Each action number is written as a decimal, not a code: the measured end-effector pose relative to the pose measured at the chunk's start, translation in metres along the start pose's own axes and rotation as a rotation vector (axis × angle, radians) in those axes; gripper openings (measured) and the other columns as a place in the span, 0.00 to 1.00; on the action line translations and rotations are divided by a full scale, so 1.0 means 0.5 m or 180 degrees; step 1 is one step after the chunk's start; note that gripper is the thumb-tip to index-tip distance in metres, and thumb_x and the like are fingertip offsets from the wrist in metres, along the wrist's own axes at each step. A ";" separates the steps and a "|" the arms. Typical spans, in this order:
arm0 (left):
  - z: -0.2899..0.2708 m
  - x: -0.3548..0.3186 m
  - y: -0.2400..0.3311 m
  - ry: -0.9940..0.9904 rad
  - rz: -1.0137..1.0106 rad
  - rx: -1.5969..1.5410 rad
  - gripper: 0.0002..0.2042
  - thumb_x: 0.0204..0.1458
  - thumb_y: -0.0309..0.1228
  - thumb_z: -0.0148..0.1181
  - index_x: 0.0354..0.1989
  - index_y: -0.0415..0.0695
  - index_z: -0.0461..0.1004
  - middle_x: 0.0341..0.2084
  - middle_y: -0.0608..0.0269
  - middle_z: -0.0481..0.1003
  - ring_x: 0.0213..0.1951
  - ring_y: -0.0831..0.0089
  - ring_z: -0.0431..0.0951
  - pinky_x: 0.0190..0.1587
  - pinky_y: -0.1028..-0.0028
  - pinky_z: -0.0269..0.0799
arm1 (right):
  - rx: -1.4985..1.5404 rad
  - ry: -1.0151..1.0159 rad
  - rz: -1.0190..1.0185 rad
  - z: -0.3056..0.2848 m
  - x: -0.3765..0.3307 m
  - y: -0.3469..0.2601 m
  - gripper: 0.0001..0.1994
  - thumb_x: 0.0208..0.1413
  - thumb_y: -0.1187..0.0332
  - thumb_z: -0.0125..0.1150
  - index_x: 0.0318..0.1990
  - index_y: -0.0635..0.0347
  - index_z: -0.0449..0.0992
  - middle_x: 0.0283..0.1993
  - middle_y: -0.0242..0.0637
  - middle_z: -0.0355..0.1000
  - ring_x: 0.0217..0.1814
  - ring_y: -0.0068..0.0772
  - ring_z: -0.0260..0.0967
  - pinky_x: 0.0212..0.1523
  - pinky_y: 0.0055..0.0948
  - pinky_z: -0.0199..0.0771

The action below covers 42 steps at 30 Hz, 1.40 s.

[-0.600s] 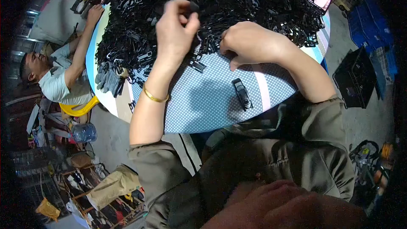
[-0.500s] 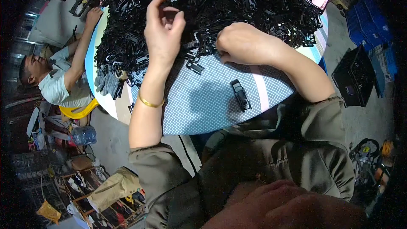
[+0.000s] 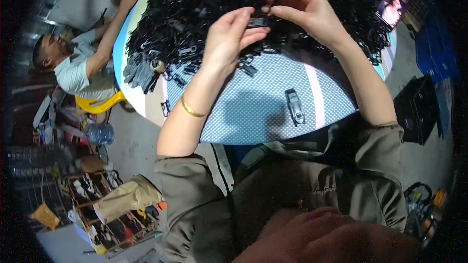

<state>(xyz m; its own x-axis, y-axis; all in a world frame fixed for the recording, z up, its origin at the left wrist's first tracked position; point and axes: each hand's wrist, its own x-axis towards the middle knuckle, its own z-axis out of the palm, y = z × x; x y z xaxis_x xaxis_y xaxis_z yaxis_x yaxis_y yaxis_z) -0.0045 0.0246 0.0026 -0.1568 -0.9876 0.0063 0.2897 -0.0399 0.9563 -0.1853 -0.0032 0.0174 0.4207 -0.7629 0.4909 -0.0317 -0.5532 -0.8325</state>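
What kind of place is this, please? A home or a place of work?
Probably a small assembly workshop. A big heap of black plastic clips covers the round table, both hands hold one small black part, and a co-worker sits working at the same table.

A: What does the person wear?
B: An olive-drab shirt (image 3: 312,185) with both sleeves rolled above the elbows, bare forearms below.
A: Any jewellery?
B: 1 thin gold bangle (image 3: 191,111) sits on the left wrist; the right wrist is bare.
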 end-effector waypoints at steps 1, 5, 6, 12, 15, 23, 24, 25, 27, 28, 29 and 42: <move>0.004 -0.002 0.001 -0.0096 -0.0127 -0.0257 0.15 0.57 0.31 0.42 0.46 0.31 0.61 0.32 0.50 0.72 0.33 0.65 0.77 0.36 0.76 0.76 | -0.0054 0.0051 -0.0014 0.000 0.000 0.009 0.12 0.49 0.75 0.55 0.43 0.63 0.71 0.41 0.36 0.71 0.43 0.26 0.70 0.46 0.23 0.69; 0.008 -0.012 -0.002 -0.0202 -0.0137 -0.0508 0.17 0.58 0.30 0.36 0.49 0.28 0.57 0.41 0.44 0.66 0.42 0.57 0.72 0.46 0.69 0.71 | 0.0008 0.0237 -0.0037 0.016 -0.003 0.036 0.11 0.49 0.75 0.55 0.42 0.64 0.72 0.41 0.35 0.71 0.42 0.26 0.70 0.44 0.21 0.69; 0.007 -0.015 -0.002 -0.0177 -0.0122 -0.0511 0.17 0.58 0.30 0.36 0.49 0.28 0.57 0.41 0.44 0.66 0.42 0.57 0.72 0.46 0.69 0.71 | -0.0156 0.0388 -0.0085 0.021 -0.002 0.039 0.11 0.49 0.74 0.56 0.41 0.64 0.72 0.41 0.35 0.71 0.41 0.25 0.70 0.43 0.20 0.70; 0.007 -0.023 -0.003 -0.0329 -0.0113 -0.0624 0.17 0.57 0.28 0.37 0.50 0.27 0.56 0.41 0.45 0.66 0.43 0.58 0.71 0.48 0.68 0.70 | -0.0962 0.0767 -0.0141 0.033 -0.003 0.020 0.12 0.44 0.69 0.63 0.37 0.62 0.73 0.33 0.31 0.71 0.35 0.21 0.69 0.37 0.18 0.69; 0.015 -0.020 -0.007 -0.0252 -0.0046 -0.0687 0.17 0.57 0.27 0.38 0.50 0.28 0.56 0.41 0.47 0.66 0.41 0.62 0.72 0.48 0.69 0.70 | -0.2044 0.1313 -0.0821 0.032 -0.003 0.012 0.14 0.41 0.66 0.66 0.34 0.62 0.72 0.27 0.30 0.70 0.28 0.20 0.67 0.30 0.18 0.68; 0.027 -0.029 -0.029 0.0019 0.1106 0.1012 0.16 0.54 0.25 0.44 0.51 0.32 0.61 0.36 0.57 0.71 0.36 0.77 0.73 0.41 0.81 0.70 | -0.1410 0.0719 0.0002 0.040 -0.013 0.020 0.09 0.43 0.69 0.63 0.27 0.65 0.72 0.22 0.33 0.71 0.27 0.19 0.71 0.28 0.17 0.70; 0.030 -0.033 -0.028 0.0113 0.1269 0.1286 0.16 0.54 0.25 0.44 0.50 0.33 0.61 0.36 0.56 0.72 0.36 0.77 0.73 0.41 0.81 0.70 | -0.1289 0.0744 0.0015 0.043 -0.015 0.020 0.08 0.44 0.70 0.63 0.28 0.65 0.72 0.24 0.33 0.72 0.27 0.19 0.71 0.29 0.17 0.71; 0.032 -0.036 -0.027 0.0213 0.1435 0.1560 0.15 0.54 0.24 0.44 0.50 0.33 0.62 0.37 0.56 0.72 0.36 0.78 0.73 0.41 0.81 0.70 | -0.1165 0.0765 0.0025 0.045 -0.016 0.020 0.08 0.44 0.71 0.62 0.29 0.65 0.72 0.26 0.34 0.72 0.28 0.20 0.71 0.30 0.18 0.72; 0.036 -0.036 -0.029 0.0211 0.1487 0.1724 0.15 0.54 0.24 0.44 0.50 0.34 0.62 0.36 0.56 0.72 0.37 0.77 0.73 0.40 0.80 0.69 | -0.1140 0.0918 -0.0217 0.045 -0.015 0.029 0.07 0.44 0.72 0.61 0.31 0.65 0.72 0.28 0.35 0.72 0.29 0.21 0.72 0.31 0.19 0.72; 0.037 -0.034 -0.035 0.0183 0.1346 0.1657 0.15 0.54 0.24 0.44 0.50 0.33 0.62 0.37 0.55 0.72 0.39 0.75 0.73 0.41 0.80 0.70 | -0.1102 0.1044 -0.0467 0.042 -0.015 0.033 0.07 0.44 0.73 0.61 0.32 0.65 0.72 0.31 0.36 0.72 0.30 0.22 0.72 0.32 0.20 0.73; 0.038 -0.031 -0.040 0.0159 0.1205 0.1591 0.15 0.54 0.24 0.43 0.50 0.32 0.61 0.37 0.55 0.71 0.40 0.73 0.73 0.42 0.79 0.70 | -0.1121 0.1058 -0.0457 0.038 -0.017 0.035 0.07 0.44 0.73 0.61 0.32 0.65 0.72 0.31 0.36 0.72 0.30 0.22 0.72 0.32 0.20 0.73; 0.012 -0.014 -0.003 0.0015 -0.0109 -0.0368 0.17 0.58 0.28 0.36 0.51 0.28 0.55 0.42 0.46 0.65 0.42 0.61 0.72 0.47 0.69 0.71 | -0.1638 0.0049 -0.1462 0.006 0.002 0.025 0.09 0.43 0.78 0.58 0.35 0.63 0.75 0.37 0.37 0.73 0.38 0.30 0.71 0.37 0.22 0.72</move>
<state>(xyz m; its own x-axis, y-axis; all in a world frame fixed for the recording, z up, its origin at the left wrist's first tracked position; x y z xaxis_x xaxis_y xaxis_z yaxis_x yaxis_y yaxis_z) -0.0093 0.0327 0.0026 -0.1640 -0.9861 -0.0274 0.3912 -0.0905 0.9158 -0.1824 -0.0098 0.0067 0.4816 -0.4158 0.7715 -0.2812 -0.9071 -0.3133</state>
